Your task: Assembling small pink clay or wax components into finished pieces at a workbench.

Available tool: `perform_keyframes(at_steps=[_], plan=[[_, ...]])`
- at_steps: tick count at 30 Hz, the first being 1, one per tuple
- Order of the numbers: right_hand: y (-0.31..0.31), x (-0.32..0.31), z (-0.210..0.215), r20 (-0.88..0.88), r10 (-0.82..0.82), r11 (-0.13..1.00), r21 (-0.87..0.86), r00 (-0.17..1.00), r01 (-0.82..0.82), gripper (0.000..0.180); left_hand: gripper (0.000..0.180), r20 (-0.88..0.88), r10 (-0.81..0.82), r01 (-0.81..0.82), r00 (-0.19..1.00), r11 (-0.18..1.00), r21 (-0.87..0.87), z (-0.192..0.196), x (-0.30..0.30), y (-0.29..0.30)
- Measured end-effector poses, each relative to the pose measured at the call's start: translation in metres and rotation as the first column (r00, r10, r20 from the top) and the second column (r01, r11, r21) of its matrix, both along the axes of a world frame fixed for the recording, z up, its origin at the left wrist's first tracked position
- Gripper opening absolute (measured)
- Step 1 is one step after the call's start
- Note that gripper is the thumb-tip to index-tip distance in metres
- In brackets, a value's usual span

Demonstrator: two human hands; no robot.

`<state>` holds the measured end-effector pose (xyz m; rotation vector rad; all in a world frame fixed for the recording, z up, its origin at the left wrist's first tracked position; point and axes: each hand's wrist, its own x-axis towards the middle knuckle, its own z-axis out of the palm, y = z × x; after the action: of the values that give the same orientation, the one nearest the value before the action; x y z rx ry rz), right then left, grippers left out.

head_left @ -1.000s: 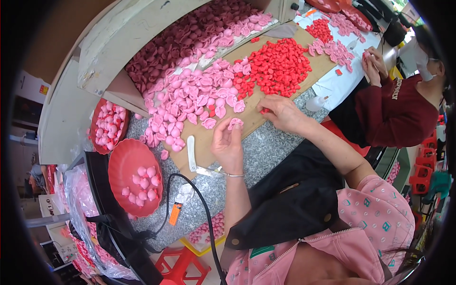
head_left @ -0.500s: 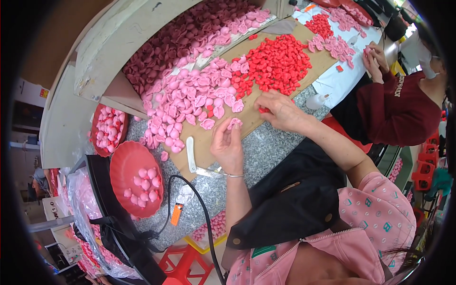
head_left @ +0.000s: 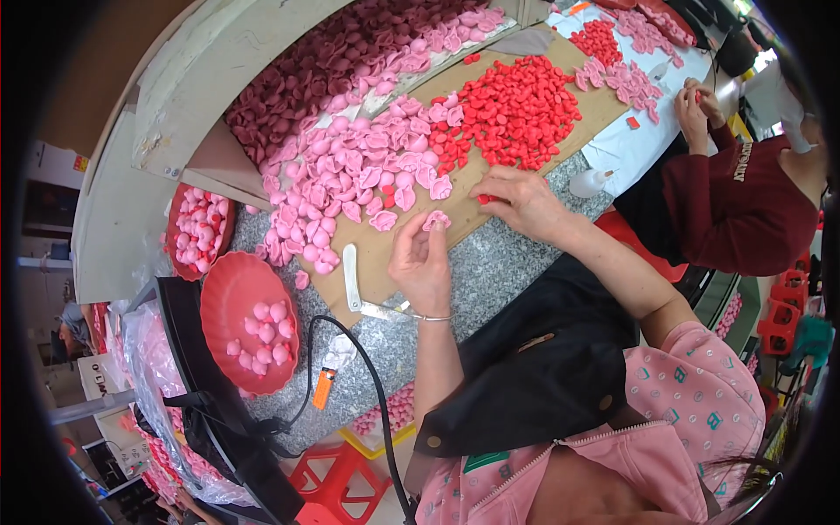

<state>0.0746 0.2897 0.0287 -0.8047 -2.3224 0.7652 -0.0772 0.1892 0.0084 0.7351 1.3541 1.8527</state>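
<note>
My left hand (head_left: 422, 260) pinches a pink cupped piece (head_left: 437, 220) between thumb and fingertips, just in front of the pink pile. My right hand (head_left: 525, 203) is closed on a small red piece (head_left: 485, 199), a little to the right of the left hand. Both hands are held over the front of a brown board (head_left: 376, 262). Beyond them lies a large heap of pink cupped pieces (head_left: 350, 171), with a heap of small red pieces (head_left: 516, 105) to its right. Some red pieces are mixed among the pink ones.
A white-handled folding knife (head_left: 352, 278) lies open left of my left hand. Two red bowls hold pink pieces: a scalloped bowl (head_left: 223, 306) and a smaller bowl (head_left: 179, 254). An orange tool (head_left: 324, 389) and black cable (head_left: 372, 367) are nearer me. A white bottle (head_left: 591, 182) stands right; a co-worker (head_left: 735, 201) sits beyond.
My hands stay nearly in place, with the red piece still in the right and the pink piece in the left. The co-worker's hands have shifted slightly. The view has tilted a little.
</note>
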Motion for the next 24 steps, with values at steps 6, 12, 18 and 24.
perform_keyframes(at_steps=[6, 12, 18, 24], plan=[[0.003, -0.002, 0.000, 0.145, -0.011, 0.979, 0.202, 0.989, -0.019, 0.023, 0.021, -0.034, 0.034, -0.034, 0.999, 0.999, -0.001, -0.006, 0.001, 0.009], [0.012, 0.005, 0.000, 0.131, 0.043, 0.992, 0.112, 0.990, -0.058, 0.026, 0.020, -0.153, 0.020, -0.018, 0.988, 1.000, 0.011, -0.005, 0.002, 0.015], [0.003, -0.010, -0.001, -0.312, 0.033, 0.884, -0.434, 0.950, -0.173, 0.029, 0.022, -0.183, -0.018, 0.021, 0.983, 1.000, 0.020, -0.007, 0.003, 0.020], [0.019, -0.022, -0.021, -0.381, 0.049, 0.877, -0.427, 0.923, -0.222, 0.029, 0.019, -0.284, 0.056, -0.047, 0.957, 0.998, 0.039, -0.023, 0.000, 0.035]])
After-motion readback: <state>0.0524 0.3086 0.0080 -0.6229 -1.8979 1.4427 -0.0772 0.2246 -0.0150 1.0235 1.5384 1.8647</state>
